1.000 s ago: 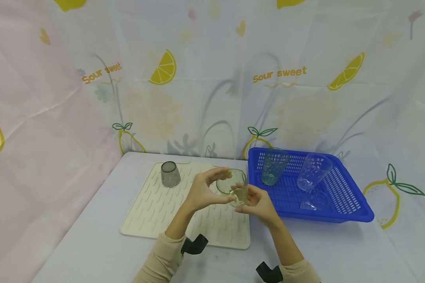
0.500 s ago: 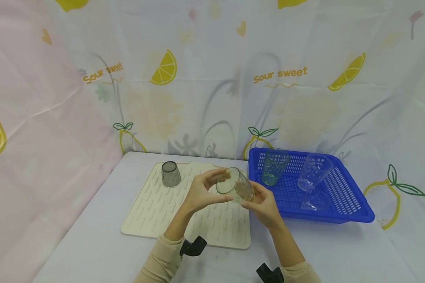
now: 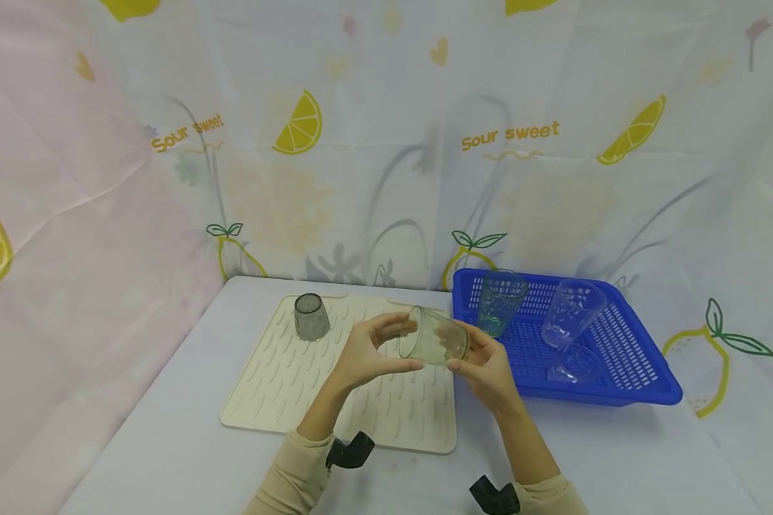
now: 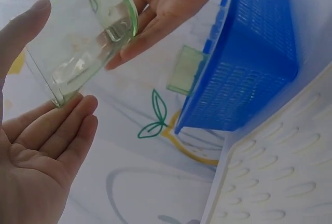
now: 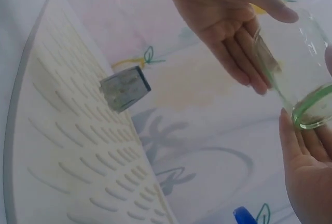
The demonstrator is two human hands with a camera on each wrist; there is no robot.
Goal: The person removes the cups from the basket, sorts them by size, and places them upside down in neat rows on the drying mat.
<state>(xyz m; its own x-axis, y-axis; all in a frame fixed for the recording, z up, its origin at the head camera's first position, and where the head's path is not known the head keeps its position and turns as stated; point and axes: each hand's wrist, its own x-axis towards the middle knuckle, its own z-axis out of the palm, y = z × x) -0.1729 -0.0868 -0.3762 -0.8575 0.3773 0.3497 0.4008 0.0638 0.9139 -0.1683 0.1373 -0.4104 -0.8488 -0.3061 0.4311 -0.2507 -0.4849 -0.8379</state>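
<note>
A pale green drinking glass [image 3: 436,336] is held in the air between both hands, lying nearly on its side with its mouth to the left. My left hand [image 3: 367,350] holds it at the rim, thumb below and fingers behind in the head view. At the base end, my right hand [image 3: 492,366] grips it between thumb and fingers. The left wrist view shows the clear wall of this glass [image 4: 78,47] between the two hands. Beneath them lies a cream ridged drying mat [image 3: 277,390]. A grey glass [image 3: 311,320] stands upside down on the mat's far left.
To the right sits a blue mesh basket [image 3: 592,392]. It contains a green-tinted glass [image 3: 500,304], a clear tilted glass [image 3: 575,307] and another clear glass [image 3: 570,366]. A lemon-print cloth [image 3: 373,143] hangs behind the white table [image 3: 167,415].
The glass has turned from its mouth facing me to nearly sideways, mouth leftward. My right hand has shifted slightly right with the base; my left hand stays about in place.
</note>
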